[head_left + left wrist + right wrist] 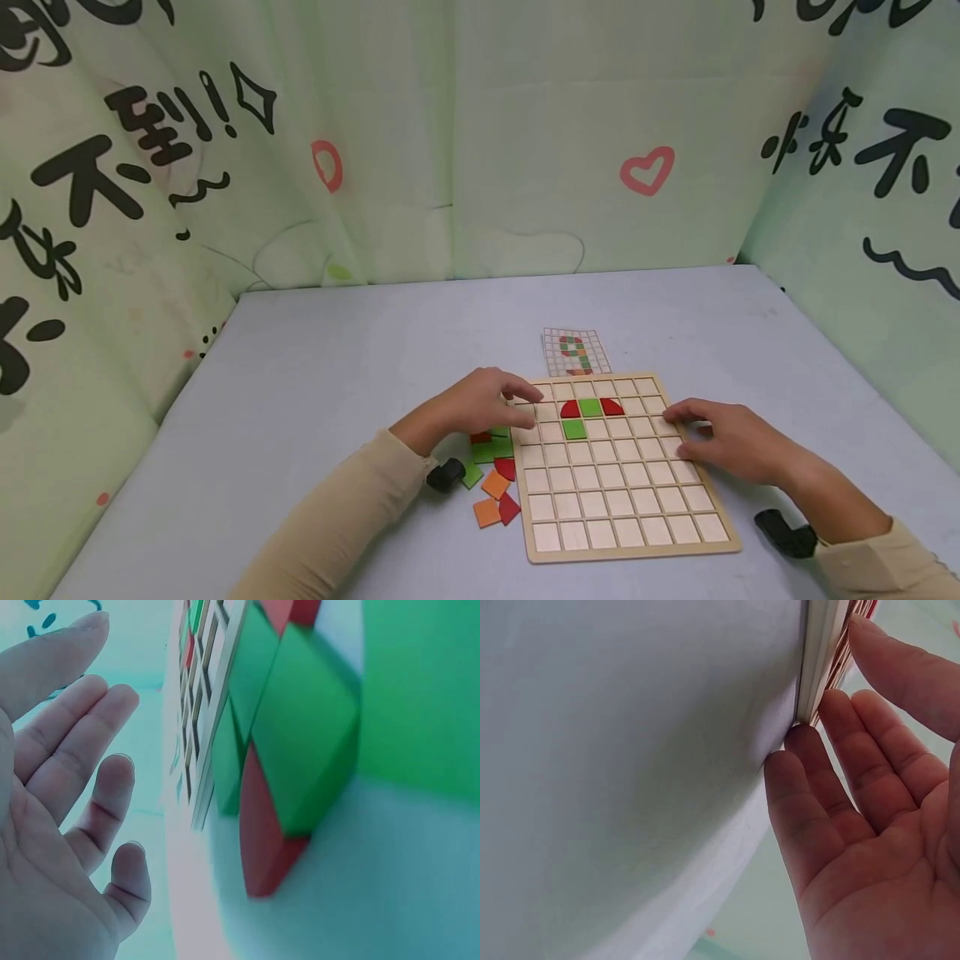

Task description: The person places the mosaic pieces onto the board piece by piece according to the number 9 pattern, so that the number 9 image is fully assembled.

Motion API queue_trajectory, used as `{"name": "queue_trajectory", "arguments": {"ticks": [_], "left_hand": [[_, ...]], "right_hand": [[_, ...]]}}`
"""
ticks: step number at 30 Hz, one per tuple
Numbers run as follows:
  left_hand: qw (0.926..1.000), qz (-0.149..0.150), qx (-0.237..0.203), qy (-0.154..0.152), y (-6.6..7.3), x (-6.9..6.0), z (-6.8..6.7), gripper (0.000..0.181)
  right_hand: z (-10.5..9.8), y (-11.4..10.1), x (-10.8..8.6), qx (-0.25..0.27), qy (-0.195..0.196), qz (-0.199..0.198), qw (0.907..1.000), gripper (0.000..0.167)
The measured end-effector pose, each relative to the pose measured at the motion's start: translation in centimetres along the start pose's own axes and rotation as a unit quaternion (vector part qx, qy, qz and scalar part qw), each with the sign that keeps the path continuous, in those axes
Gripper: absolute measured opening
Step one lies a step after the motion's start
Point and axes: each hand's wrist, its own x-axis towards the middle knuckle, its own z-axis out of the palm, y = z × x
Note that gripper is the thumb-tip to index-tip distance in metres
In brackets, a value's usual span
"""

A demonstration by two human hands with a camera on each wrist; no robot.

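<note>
A wooden grid board (630, 553) lies on the table. In its upper cells sit a red quarter-round piece (570, 409), a green square (590, 407) and another red quarter-round piece (612, 407), with a second green square (574, 429) lower down. Over the board's upper left corner, my left hand (480, 402) has loosely bent fingers and nothing between them. My right hand (738, 437) touches the board's right edge; in the right wrist view its fingertips (804, 739) meet that edge and the thumb reaches toward the grid side.
Loose green pieces (492, 451), orange squares (487, 512) and red pieces (509, 508) lie left of the board, some partly hidden by my left hand. A printed pattern card (577, 357) is just behind the board. Lettered curtains (525, 167) surround the table.
</note>
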Motion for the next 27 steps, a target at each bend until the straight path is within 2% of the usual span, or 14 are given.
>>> {"name": "queue_trajectory", "arguments": {"ticks": [11,18,27], "left_hand": [[0.9994,-0.022,-0.005,0.025,-1.9,-0.9,-1.1,0.033],[0.9989,-0.034,-0.018,0.027,-2.7,-1.4,-1.2,0.029],[0.9990,-0.036,0.004,0.027,-3.1,-1.5,-0.8,0.034]], "right_hand": [[0.0,0.1,0.1,0.000,0.000,-0.002,1.0000,0.044],[0.0,0.1,0.1,-0.001,-0.001,0.001,1.0000,0.045],[0.0,0.0,0.1,0.002,-0.004,0.005,1.0000,0.044]]}}
